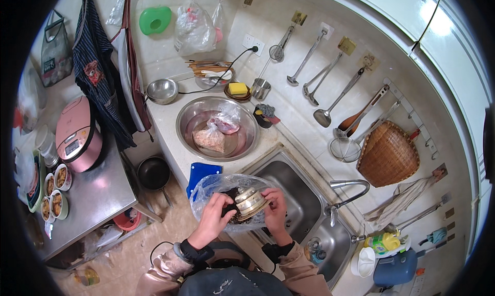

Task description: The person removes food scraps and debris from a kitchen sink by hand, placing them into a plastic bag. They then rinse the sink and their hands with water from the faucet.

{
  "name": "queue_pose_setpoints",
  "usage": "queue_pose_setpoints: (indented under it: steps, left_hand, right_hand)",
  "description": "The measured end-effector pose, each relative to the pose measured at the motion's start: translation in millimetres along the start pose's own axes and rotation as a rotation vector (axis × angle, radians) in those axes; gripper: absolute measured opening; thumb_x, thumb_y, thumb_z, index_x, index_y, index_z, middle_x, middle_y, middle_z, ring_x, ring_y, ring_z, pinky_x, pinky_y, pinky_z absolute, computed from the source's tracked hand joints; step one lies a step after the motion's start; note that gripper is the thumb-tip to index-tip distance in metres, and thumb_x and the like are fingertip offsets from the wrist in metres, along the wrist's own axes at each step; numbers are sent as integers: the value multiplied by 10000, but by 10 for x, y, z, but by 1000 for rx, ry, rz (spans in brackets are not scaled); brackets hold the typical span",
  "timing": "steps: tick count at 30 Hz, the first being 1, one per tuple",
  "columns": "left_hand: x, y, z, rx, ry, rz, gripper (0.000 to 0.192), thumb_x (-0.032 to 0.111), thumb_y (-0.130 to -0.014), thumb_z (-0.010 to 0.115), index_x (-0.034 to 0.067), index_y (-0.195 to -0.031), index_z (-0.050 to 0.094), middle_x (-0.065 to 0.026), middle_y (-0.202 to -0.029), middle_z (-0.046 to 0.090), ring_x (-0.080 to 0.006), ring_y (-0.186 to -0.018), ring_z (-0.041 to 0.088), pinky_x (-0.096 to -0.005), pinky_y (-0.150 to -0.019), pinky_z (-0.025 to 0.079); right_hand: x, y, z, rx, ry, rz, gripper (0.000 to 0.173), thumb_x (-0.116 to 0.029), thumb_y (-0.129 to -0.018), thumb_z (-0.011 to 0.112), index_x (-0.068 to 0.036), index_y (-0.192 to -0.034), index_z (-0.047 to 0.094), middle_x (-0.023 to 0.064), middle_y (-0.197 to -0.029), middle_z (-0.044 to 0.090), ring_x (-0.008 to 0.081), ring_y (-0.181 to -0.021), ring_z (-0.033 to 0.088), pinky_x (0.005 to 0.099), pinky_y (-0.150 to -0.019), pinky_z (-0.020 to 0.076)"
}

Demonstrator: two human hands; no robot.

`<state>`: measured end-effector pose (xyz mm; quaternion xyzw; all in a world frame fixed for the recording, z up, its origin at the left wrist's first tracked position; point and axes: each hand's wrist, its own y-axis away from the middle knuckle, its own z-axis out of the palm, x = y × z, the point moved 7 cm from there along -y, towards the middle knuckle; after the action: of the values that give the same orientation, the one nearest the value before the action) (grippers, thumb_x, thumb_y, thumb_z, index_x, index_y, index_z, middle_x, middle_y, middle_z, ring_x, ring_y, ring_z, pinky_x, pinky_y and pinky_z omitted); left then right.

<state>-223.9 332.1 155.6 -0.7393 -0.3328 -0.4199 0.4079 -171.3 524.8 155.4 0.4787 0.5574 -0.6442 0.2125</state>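
Between both hands is a stepped, round metal vessel or lid (pixel 249 204), tilted over a clear plastic bag (pixel 205 189). Its rim is gripped by my right hand (pixel 276 210) from the right side. My left hand (pixel 214 218) is at the left, thumb and fingers curled beside a dark clump next to the metal piece; whether they pinch it is unclear. Dark loose bits (pixel 234 219) lie inside the open bag, partly hidden by the hands. The bag spreads over the counter edge and the near side of the steel sink (pixel 299 176).
A steel basin (pixel 181 135) holding bagged meat (pixel 210 140) stands behind. A blue cloth or pad (pixel 202 175) lies beside the bag. The faucet (pixel 350 184) arches over the sink at right. At left, a metal table (pixel 112 187) carries a pink rice cooker (pixel 77 137) and several food bowls.
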Motion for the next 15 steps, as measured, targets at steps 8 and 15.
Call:
queue_pose_setpoints:
  steps: [8, 15]
  left_hand:
    - [9, 75, -74, 138, -15, 45, 147, 61, -829, 680, -6, -932, 600, -128, -937, 564, -273, -820, 595, -330, -709, 490]
    - [248, -19, -75, 95, -43, 50, 336, 102, -813, 711, 15, -1104, 567, -114, -904, 561, -223, -766, 591, -311, -673, 488]
  right_hand:
    - [38, 106, -58, 159, 258, 161, 227, 67, -767, 670, -10, -956, 573, 52, -882, 568, 116, -707, 550, 248, -651, 464]
    - [-66, 125, 73, 125, 315, 222, 247, 34, -761, 685, -19, -982, 589, 92, -880, 578, 199, -721, 593, 299, -641, 474]
